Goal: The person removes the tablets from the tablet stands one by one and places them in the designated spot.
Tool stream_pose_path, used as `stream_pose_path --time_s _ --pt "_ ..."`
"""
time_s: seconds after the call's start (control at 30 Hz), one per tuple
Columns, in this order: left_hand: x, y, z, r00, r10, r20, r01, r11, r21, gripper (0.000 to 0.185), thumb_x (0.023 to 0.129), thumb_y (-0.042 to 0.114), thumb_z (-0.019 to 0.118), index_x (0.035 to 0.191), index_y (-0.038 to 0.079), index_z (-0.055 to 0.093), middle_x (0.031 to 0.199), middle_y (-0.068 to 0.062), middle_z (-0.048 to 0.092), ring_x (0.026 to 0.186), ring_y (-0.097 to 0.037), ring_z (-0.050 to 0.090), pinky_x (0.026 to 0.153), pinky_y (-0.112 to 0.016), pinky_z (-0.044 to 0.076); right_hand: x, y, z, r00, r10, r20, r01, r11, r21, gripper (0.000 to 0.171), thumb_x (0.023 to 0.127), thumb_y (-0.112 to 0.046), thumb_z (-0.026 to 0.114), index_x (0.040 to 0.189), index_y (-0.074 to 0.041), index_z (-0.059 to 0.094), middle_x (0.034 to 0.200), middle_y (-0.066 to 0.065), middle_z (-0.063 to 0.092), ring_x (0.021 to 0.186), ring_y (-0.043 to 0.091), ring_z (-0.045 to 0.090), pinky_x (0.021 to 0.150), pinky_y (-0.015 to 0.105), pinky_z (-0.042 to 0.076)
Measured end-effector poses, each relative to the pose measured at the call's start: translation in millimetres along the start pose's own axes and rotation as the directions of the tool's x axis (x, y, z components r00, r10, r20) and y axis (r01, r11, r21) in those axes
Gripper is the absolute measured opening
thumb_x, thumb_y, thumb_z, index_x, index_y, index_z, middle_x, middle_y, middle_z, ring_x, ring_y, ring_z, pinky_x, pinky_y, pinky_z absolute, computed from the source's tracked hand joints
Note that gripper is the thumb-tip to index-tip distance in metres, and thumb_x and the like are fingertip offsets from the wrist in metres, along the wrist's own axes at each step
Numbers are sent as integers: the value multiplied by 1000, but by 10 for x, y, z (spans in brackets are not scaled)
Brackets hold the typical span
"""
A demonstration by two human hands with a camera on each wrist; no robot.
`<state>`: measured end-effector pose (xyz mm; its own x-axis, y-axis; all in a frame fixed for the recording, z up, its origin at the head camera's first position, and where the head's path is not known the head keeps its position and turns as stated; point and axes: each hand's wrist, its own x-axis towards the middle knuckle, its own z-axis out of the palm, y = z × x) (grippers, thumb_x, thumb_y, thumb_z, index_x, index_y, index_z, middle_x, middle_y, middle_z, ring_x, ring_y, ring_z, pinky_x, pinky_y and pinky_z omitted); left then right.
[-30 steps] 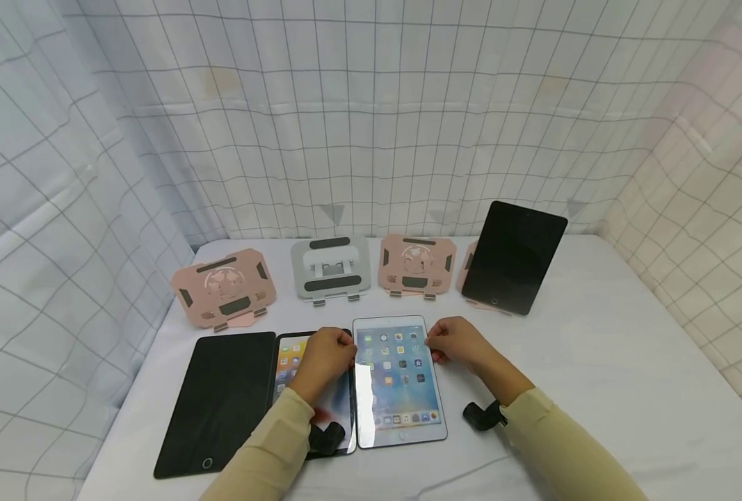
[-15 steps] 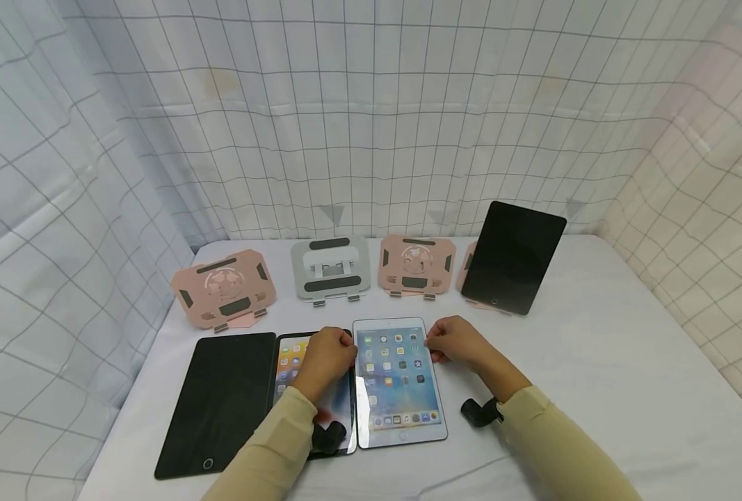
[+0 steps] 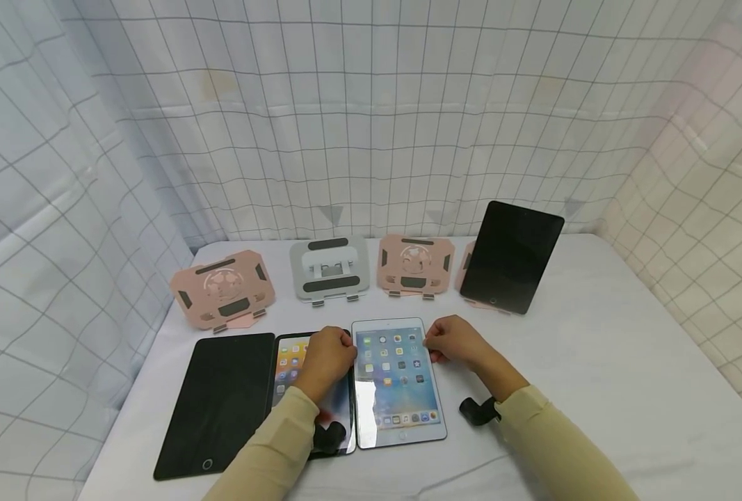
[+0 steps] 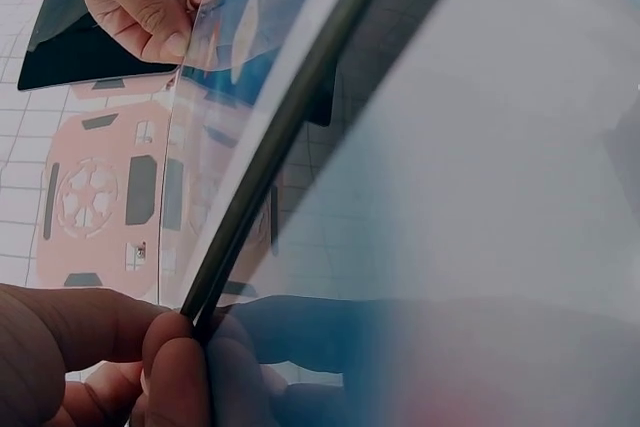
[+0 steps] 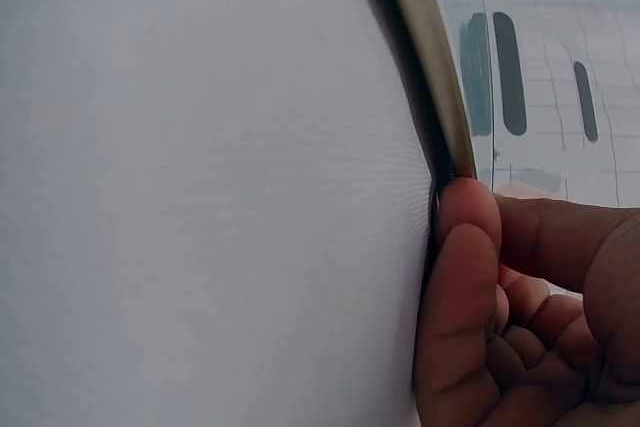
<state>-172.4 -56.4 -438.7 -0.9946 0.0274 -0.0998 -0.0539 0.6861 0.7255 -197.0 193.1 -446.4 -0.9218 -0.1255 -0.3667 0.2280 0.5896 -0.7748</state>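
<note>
Two hands grip one white tablet (image 3: 398, 379) lying lit on the worktop (image 3: 596, 376): the left hand (image 3: 328, 358) curls its fingers (image 4: 175, 367) on the near-left edge, the right hand (image 3: 455, 341) pinches the right edge. Beside it lie a second lit tablet (image 3: 289, 369) and a dark tablet (image 3: 220, 400). Farther back stand pink stands (image 3: 223, 287), a grey stand (image 3: 329, 268) and a propped black tablet (image 3: 511, 256).

- Left hand (image 3: 325, 358) covers most of the lit black tablet (image 3: 291, 365).
- Rightmost pink stand (image 3: 466, 268) mostly hidden behind upright dark tablet (image 3: 511, 256).
- White tablet (image 5: 445, 117): only edge visible in right wrist view.
</note>
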Motion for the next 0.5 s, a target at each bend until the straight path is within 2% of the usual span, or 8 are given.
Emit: stream_pose_path --time_s 0.5 --pt "-8 -23 -29 1000 4 13 -4 1000 -13 10 83 3 67 73 5 65 65 -2 59 64 -19 54 54 -29 46 -11 -18 31 1000 8 -29 -9 1000 -28 9 94 -9 66 87 -3 65 73 8 62 62 16 58 56 24 49"
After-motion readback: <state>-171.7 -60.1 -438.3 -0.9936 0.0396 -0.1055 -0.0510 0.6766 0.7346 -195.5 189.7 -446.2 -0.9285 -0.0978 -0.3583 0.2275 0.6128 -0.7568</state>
